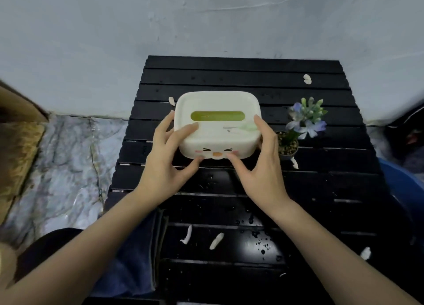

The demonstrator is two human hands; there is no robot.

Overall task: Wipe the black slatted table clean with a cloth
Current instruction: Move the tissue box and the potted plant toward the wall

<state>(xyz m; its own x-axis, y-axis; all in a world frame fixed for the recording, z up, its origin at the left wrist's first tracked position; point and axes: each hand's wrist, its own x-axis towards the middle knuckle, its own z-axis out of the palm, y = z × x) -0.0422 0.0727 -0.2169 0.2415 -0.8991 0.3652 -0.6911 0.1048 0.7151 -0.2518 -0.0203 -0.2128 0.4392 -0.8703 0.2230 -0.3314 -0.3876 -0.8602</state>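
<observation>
near edge: dark blue cloth point(135, 254) folded, draped over the table's near-left corner, under the left forearm; not in either hand, likely parked until the top is cleared
table: black slatted table point(321, 185) against the wall; water droplets point(261, 245) beaded on the near slats, so wiping looks not yet done here
scraps: white scraps point(216, 241) on near slats, one at the right edge point(365, 253), more further back point(307, 79)
left hand: left hand point(165, 164) fingers spread and curled round the box's left side, thumb under the front edge, gripping
right hand: right hand point(257, 167) mirrors it on the box's right side, thumb at the front, gripping
box: cream tissue box point(218, 130) with green slot and cartoon face, mid-table, held two-handed; whether lifted or resting, cannot tell; probably being moved to free the slats
plant: small potted plant point(288, 146) with bluish flowers point(307, 118) just right of the box, also in the way
far: grey wall point(206, 24)
right side: blue basin point(403, 190) beside the table, partly cut off
</observation>
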